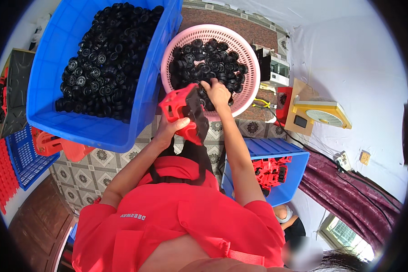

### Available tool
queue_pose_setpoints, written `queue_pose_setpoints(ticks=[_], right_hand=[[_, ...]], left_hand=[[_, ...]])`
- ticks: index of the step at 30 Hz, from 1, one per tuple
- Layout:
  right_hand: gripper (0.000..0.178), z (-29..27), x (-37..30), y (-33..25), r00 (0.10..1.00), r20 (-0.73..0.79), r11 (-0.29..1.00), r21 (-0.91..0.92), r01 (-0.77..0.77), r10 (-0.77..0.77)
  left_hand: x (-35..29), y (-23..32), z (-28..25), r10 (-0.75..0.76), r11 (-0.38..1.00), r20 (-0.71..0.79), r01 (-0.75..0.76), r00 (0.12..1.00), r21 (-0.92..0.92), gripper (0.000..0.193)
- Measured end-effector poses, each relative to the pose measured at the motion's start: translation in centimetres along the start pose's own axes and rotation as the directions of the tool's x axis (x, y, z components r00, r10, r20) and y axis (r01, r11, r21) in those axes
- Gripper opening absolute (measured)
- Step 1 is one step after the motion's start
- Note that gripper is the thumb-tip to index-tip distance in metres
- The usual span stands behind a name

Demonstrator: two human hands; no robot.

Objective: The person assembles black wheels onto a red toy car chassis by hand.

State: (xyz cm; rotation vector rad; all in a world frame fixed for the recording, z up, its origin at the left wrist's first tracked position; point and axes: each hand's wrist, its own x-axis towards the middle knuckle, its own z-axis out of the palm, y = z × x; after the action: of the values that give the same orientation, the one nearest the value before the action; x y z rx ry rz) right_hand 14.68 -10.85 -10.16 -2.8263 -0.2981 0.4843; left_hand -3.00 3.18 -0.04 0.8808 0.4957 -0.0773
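Here's the red part (176,102), up by the near left edge of the pink basket (255,86), and my left hand (169,128) has it: thumb across its side, grip closed on it. Over to my right hand (218,94), reaching down into the basket, fingers bent among black wheels (207,67); from here I can't tell whether it has hold of one. Just left of the basket I've got the big blue tub (43,93), with a second heap (106,63) of wheels. Lower right, a blue crate (295,170) with more red pieces (268,174) inside; above it in view, a yellow fan (324,115).
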Motion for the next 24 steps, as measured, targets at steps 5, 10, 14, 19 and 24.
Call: queue_pose_setpoints(ticks=[5,10,14,19,24], right_hand=[[0.060,2.5,2.4,0.6,0.986,0.138,0.995,0.003,-0.099,0.098],[0.029,0.6,-0.5,6.1,0.998,-0.039,0.716,0.698,-0.009,0.050],[0.023,-9.2,-6.7,1.1,0.994,-0.005,-0.045,0.999,0.000,-0.106],[0.022,-9.4,-7.6,1.7,0.961,-0.012,0.185,0.980,0.065,-0.277],[0.020,-8.8,-6.7,3.3,0.935,0.055,0.336,0.939,0.071,-0.352]], left_hand=[[2.3,0.8,-0.2,0.106,0.994,0.061,-0.107,0.992,0.019,0.065],[4.5,-0.4,0.7,0.101,0.985,-0.147,-0.078,0.984,0.155,0.075],[5.0,-0.7,2.2,0.093,0.978,-0.206,-0.050,0.974,0.205,0.077],[5.8,-2.9,3.5,0.085,0.967,-0.174,-0.039,0.981,0.252,0.090],[4.8,-4.3,4.3,0.094,0.964,-0.231,-0.030,0.968,0.264,0.087]])
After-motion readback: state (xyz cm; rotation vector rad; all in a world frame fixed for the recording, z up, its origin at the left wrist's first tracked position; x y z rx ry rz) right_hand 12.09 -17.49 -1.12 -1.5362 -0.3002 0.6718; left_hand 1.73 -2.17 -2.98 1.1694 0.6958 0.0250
